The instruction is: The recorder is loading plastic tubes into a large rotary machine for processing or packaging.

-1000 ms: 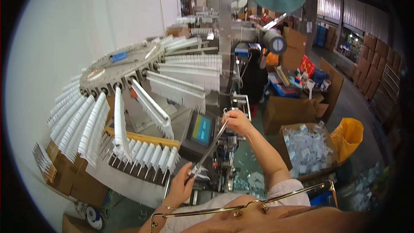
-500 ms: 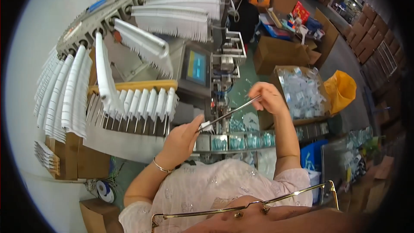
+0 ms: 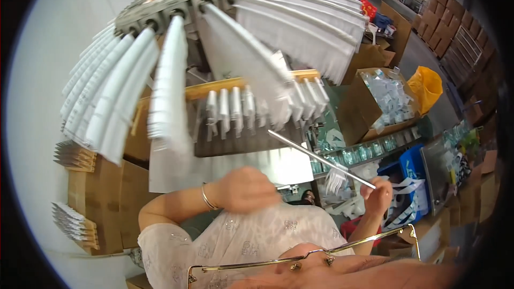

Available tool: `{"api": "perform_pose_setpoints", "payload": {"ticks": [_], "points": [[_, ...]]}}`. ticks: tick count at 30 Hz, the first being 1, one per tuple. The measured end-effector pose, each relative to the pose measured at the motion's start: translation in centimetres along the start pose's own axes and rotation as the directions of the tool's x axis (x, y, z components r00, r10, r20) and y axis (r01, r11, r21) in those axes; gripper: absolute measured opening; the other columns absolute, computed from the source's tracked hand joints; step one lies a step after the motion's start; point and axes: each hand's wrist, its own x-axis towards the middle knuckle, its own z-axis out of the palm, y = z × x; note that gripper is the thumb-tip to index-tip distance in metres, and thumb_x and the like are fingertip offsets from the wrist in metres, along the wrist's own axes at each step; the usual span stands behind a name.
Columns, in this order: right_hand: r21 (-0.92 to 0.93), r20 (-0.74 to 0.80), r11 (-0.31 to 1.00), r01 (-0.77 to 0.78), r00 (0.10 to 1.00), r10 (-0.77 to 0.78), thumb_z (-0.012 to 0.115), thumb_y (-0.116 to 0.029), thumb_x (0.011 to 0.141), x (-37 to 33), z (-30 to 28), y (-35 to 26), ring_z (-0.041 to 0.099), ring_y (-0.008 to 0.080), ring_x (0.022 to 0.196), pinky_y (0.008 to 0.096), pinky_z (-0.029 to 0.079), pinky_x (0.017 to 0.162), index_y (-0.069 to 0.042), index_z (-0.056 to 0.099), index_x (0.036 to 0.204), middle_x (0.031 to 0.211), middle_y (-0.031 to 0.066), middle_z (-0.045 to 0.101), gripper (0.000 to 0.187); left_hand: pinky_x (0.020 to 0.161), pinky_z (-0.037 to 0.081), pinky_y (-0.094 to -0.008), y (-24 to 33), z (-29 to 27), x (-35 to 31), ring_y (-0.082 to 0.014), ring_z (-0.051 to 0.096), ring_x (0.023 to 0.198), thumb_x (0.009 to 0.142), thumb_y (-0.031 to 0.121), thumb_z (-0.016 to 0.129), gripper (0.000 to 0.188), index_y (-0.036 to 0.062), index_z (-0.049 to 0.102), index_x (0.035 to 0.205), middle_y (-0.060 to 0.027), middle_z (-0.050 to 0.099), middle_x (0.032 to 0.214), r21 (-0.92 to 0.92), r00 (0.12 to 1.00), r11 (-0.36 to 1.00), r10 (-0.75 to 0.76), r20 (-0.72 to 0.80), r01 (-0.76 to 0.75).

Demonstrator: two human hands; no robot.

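Observation:
My right hand (image 3: 378,196) is closed around the lower end of a thin metal rod (image 3: 308,153), which slants up and left. A small bunch of white strips (image 3: 336,179) hangs from the rod near that hand. In front of my chest is my left hand (image 3: 249,189), apart from the rod; motion smears its fingers. Beyond it, a wooden bar (image 3: 214,85) carries several metal rods with white rolled strips (image 3: 236,108) on them. Overhead, long white strip bundles (image 3: 169,83) hang from a round metal rack (image 3: 187,9).
A shiny metal tabletop (image 3: 241,170) lies before me. On the right run a conveyor (image 3: 369,152) with clear-and-teal packs and a blue bin (image 3: 407,168). Behind stand a carton of clear packs (image 3: 350,109) and a yellow bag (image 3: 425,90). Cardboard boxes (image 3: 101,198) stand at left.
My view has shifted left. My left hand has let go of the rod and drawn away from it. My right hand has moved down and right, holding the rod at its lower end.

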Motion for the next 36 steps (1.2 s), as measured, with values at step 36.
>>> {"api": "perform_pose_setpoints", "payload": {"ticks": [36], "points": [[-0.877, 0.448, 0.06, 0.477, 0.857, -0.253, 0.062, 0.0, 0.066, -7.1, 30.7, 1.1, 0.058, 0.025, 0.059, 0.0318, 0.046, 0.053, 0.001, 0.063, 0.088, 0.073, 0.0118, 0.06, 0.022, 0.052, 0.032, -0.0192, -12.7, -3.2, -12.9, -0.0053, 0.04, 0.059, 0.088, 0.032, 0.053, 0.052, 0.0045, 0.042, 0.13, 0.0035, 0.042, 0.071, -0.948, 0.597, -0.012, -0.774, 0.21, 0.318]]}}
